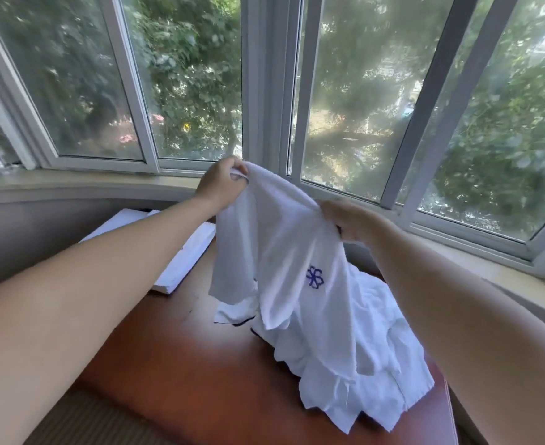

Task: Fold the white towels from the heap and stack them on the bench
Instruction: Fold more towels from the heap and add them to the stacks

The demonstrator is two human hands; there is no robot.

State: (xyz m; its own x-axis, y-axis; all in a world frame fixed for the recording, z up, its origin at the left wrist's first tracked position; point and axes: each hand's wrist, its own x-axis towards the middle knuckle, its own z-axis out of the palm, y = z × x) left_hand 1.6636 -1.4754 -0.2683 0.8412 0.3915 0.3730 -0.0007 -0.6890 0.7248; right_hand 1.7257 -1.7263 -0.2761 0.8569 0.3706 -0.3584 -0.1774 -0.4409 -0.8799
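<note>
A white towel point(280, 239) with a blue embroidered emblem hangs in the air above the bench. My left hand point(221, 184) pinches its upper left edge, and my right hand point(349, 221) grips the edge further right. Below it, a loose heap of white towels point(354, 364) lies on the right half of the reddish-brown bench point(174, 364). A stack of folded white towels point(181, 252) sits at the bench's far left, partly hidden behind my left forearm.
A curved window sill point(72, 184) and bay windows run behind and to the right of the bench. Carpet point(81, 419) shows at the lower left, beside the bench's front edge.
</note>
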